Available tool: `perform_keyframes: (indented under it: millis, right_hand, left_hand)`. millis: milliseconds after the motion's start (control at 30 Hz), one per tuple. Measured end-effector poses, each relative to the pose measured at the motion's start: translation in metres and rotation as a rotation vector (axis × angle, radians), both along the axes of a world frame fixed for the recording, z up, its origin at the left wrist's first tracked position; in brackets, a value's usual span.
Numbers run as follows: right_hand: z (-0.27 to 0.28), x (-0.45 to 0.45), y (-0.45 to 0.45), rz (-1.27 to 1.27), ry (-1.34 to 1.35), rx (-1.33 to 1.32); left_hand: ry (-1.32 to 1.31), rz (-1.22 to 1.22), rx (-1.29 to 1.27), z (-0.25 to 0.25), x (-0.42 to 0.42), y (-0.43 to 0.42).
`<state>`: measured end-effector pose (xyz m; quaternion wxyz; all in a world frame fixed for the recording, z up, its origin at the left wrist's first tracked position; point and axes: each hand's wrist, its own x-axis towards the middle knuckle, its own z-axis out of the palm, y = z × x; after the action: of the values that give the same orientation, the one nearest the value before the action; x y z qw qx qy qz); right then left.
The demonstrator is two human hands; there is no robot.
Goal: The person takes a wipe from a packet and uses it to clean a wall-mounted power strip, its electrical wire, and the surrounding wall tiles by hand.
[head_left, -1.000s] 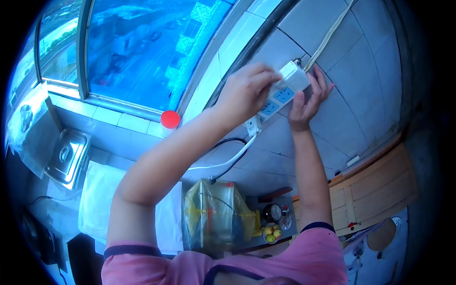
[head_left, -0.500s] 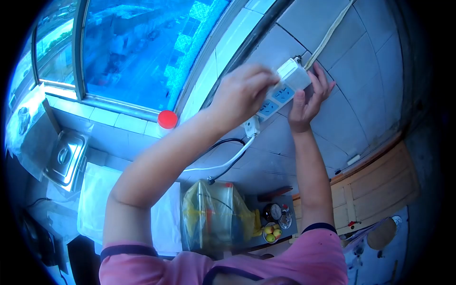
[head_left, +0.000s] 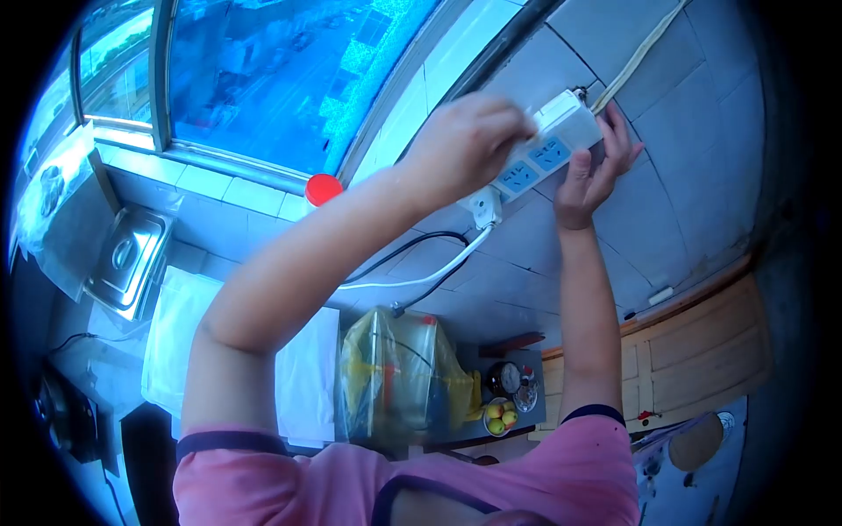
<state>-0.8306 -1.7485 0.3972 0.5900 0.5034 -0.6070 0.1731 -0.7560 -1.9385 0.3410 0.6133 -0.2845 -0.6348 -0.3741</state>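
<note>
A white power strip (head_left: 545, 151) with blue socket faces lies slanted against the tiled wall. My left hand (head_left: 474, 145) is at its upper left edge, blurred, with bent fingers pinched together; whatever they hold is too small and smeared to name. Around the strip's upper right end, my right hand (head_left: 601, 171) grips with thumb and fingers, the thumb on its lower side. A white plug (head_left: 484, 208) sits at the strip's lower end, with a white cable running from it. The strip's own pale cord (head_left: 645, 53) leaves its upper end along the wall.
A red-lidded jar (head_left: 324, 189) stands on the sill beside the window. Below are a steel lidded tray (head_left: 127, 254), a white-covered box (head_left: 307, 377), a yellow-plastic-wrapped item (head_left: 399, 377) and a bowl of fruit (head_left: 500, 418). A black cable hangs near the wall. Wooden doors (head_left: 693, 351) are at the right.
The view has shifted, so the strip and both hands appear further right and slightly higher. My left hand stays blurred at the strip's edge, and my right hand keeps its place on the strip.
</note>
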Motion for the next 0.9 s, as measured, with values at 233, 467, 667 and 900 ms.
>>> perform_keyframes:
  millis: [233,467,667,900]
  right_hand:
    - [-0.003,0.001,0.002,-0.009,-0.010,-0.009]
    - [-0.002,0.001,0.003,-0.028,-0.011,0.016]
    - [-0.003,-0.001,0.002,-0.006,-0.001,0.001]
    - [-0.001,-0.002,0.003,-0.019,0.011,-0.002]
  left_hand:
    - [-0.199,-0.080,0.021,-0.096,0.025,-0.005]
    - [-0.132,-0.118,0.105,-0.033,0.011,-0.001]
    - [-0.235,-0.060,0.057,-0.099,0.018,-0.004]
    - [-0.155,-0.054,0.187,-0.051,0.016,0.005]
